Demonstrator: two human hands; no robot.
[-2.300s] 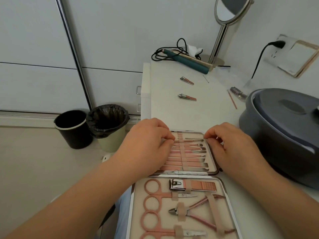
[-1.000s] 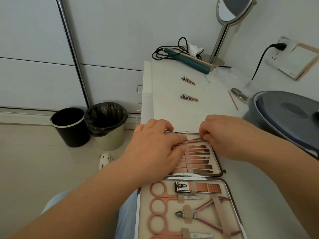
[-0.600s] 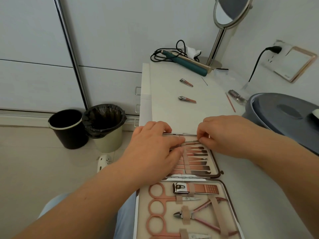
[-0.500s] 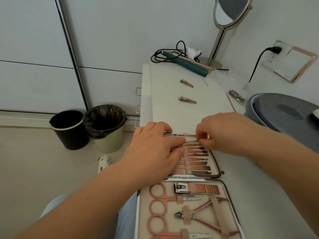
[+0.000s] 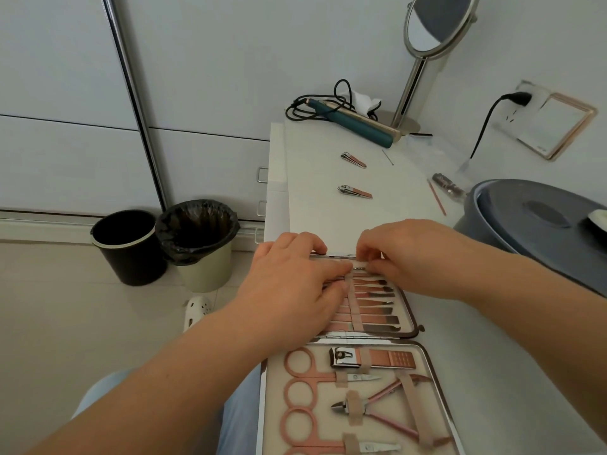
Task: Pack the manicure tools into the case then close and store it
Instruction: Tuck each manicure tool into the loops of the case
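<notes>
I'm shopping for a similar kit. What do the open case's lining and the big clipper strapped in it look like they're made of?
The open manicure case's beige lining looks like matte leatherette or soft fabric: flat and unshiny. The large nail clipper looks like metal: its head is mirror-bright silver, its lever a satin rose-gold coating with a gridded grip patch.

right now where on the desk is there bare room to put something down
Bare white desk lies between the open case and the nearer nail clipper, and right of the case beside the grey tub. The far end is crowded with the hair straightener and mirror.
</notes>
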